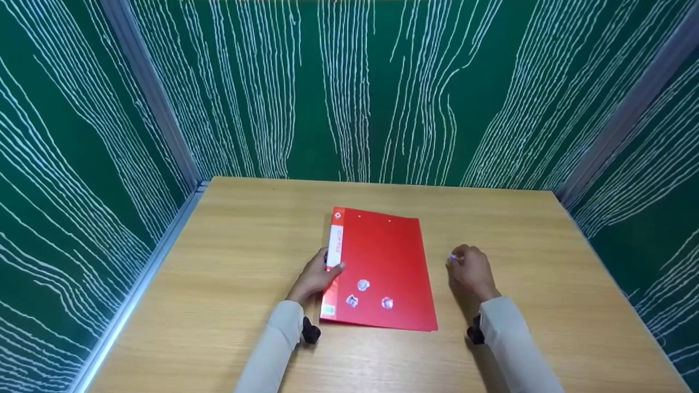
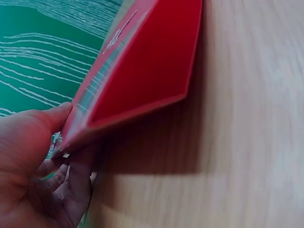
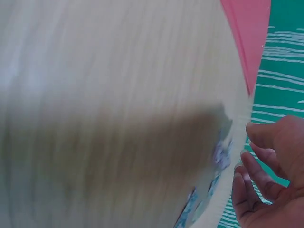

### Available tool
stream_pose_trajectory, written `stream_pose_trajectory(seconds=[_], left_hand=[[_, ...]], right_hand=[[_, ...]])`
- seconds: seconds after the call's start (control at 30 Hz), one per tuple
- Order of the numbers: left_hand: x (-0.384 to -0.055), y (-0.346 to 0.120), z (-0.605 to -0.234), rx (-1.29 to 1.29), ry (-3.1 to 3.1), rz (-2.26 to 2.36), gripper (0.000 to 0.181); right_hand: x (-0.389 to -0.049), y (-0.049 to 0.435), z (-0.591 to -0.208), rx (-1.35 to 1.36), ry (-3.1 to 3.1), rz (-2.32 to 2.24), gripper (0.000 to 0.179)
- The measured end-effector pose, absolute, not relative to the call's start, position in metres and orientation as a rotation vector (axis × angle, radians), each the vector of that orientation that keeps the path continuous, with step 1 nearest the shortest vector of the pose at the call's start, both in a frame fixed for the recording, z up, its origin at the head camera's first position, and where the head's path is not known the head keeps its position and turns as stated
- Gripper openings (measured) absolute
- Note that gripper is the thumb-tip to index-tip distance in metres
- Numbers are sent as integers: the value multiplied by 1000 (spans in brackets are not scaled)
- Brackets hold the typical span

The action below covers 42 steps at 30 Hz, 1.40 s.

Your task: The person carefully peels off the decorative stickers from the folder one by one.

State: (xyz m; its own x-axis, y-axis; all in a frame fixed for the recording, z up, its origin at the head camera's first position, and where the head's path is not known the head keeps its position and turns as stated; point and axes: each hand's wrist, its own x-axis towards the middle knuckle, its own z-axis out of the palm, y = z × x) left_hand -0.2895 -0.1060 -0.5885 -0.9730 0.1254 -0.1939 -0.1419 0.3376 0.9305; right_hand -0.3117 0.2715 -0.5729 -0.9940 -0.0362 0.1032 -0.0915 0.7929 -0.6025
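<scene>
A red file folder (image 1: 382, 256) lies on the table with its spine to the left and a white label on it. Three small shiny stickers (image 1: 387, 303) are on its lower cover. My left hand (image 1: 318, 273) grips the spine, thumb on the cover and fingers beneath. In the left wrist view, the folder (image 2: 156, 57) is tilted up off the table on the spine side. My right hand (image 1: 473, 271) is right of the folder, fingers curled, with a small shiny piece (image 1: 453, 256) at the fingertips. Its kind is unclear. The right wrist view shows shiny bluish patches (image 3: 221, 156) near the fingers.
The wooden table (image 1: 246, 245) reaches back to a green wall (image 1: 306, 136) with white wavy lines. Metal posts (image 1: 158, 98) stand at the corners, and a metal rail (image 1: 136, 295) runs along the left edge. Black wrist devices (image 1: 310, 331) are on both sleeves.
</scene>
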Motion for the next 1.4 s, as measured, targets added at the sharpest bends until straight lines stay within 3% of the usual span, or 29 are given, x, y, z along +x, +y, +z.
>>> stream_pose_trajectory(seconds=[0.27, 0.93, 1.4], left_hand=[[-290, -106, -588, 75, 2405, 1715, 62], [-291, -107, -585, -18, 2313, 1737, 65], [-290, -103, -585, 1, 2389, 1705, 60]], right_hand=[[-306, 251, -569, 98, -2903, 1059, 24], [-280, 202, -569, 30, -2965, 1241, 24], [-267, 177, -575, 156, -2975, 1269, 20]])
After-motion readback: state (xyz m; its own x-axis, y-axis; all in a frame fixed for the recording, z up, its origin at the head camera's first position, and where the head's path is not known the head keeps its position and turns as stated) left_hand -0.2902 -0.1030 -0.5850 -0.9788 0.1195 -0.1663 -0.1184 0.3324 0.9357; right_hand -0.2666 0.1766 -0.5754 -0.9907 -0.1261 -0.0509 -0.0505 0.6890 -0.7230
